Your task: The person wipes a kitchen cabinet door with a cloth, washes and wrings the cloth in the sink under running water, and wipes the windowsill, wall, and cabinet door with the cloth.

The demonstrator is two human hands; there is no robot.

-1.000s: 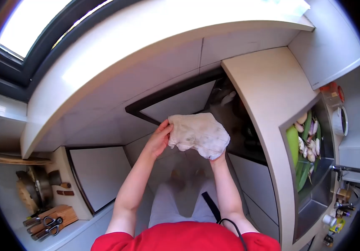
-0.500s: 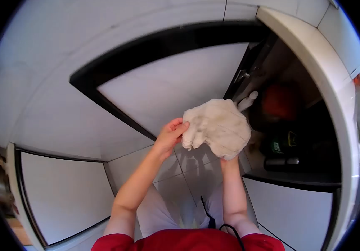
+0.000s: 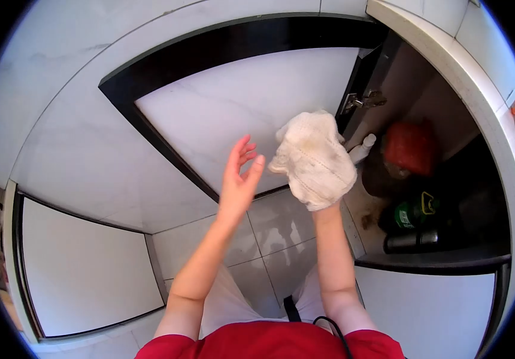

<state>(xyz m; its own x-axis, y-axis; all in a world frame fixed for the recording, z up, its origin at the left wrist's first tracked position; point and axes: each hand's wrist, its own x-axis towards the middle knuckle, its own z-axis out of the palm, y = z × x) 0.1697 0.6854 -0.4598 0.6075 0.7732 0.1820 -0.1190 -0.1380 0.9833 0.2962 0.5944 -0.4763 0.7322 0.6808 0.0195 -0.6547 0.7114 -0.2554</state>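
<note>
An off-white cloth with stitched seams and faint grey stains covers my right hand down to the wrist. The fingers beneath it are hidden, so whether they grip the cloth or lie flat inside it cannot be made out. My left hand is raised just left of the cloth, fingers apart and empty, not touching it. Both hands are in front of an open cabinet door with a black frame and a white marbled panel.
Right of the cloth, the open cabinet holds a red object, a white bottle, a green container and a dark cylinder with a silvery part. A metal hinge joins the door. Below lies grey tiled floor.
My left hand has let go of the cloth's left edge and opened beside it. The cloth has risen slightly with my right hand and now hangs differently over it.
</note>
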